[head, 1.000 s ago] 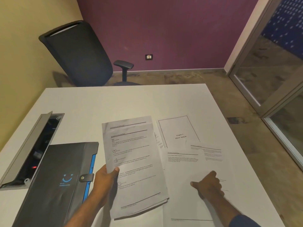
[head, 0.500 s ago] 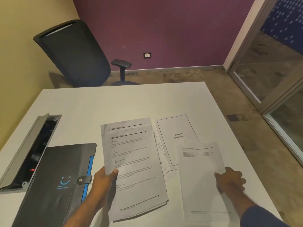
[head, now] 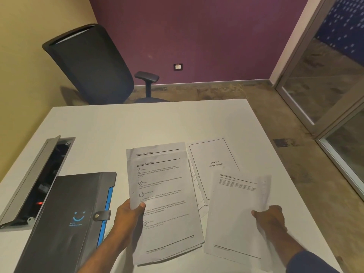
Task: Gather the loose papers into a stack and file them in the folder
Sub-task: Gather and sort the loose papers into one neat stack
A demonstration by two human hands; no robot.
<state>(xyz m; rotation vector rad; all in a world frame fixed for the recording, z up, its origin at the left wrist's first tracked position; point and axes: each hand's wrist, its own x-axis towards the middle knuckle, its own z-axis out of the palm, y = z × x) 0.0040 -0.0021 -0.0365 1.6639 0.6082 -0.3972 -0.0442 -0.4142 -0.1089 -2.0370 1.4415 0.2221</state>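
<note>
Two hands are at work on your white table (head: 157, 123), which fills the lower view, with a dark office chair (head: 92, 64) behind its far edge against a purple wall (head: 197, 36) that carries a small socket plate (head: 178, 67).

Your charcoal folder (head: 65, 217) lies closed at the near left, its snap tab (head: 102, 215) fastened across a blue spine edge. Its cover bears a blue smiley logo (head: 79, 216) above a line of small blue lettering too fine to read. Just beyond it, an open grey cable hatch (head: 37, 180) is set into the tabletop, a red light glowing inside.

Your left hand (head: 128, 219) grips the gathered stack of papers (head: 163, 203) at its left edge, thumb clamped on top and fingers underneath. The headers on its top two sheets seem to read "Internship at A.B. INDUSTRIES"; the body text below, marked by small icons, is too small to make out.

Your right hand (head: 270, 219) pinches a single printed sheet (head: 234, 215) at its right edge, thumb on top, the sheet raised and its right margin curling. Its text is blurred.

Between and behind these, the title page (head: 213, 164) lies flat on the table, framed by a thin border and reading "Chapter 4, SWOT Analysis". A few other loose sheets (head: 198, 192) peek out beside the stack, partly under the title page.
</note>
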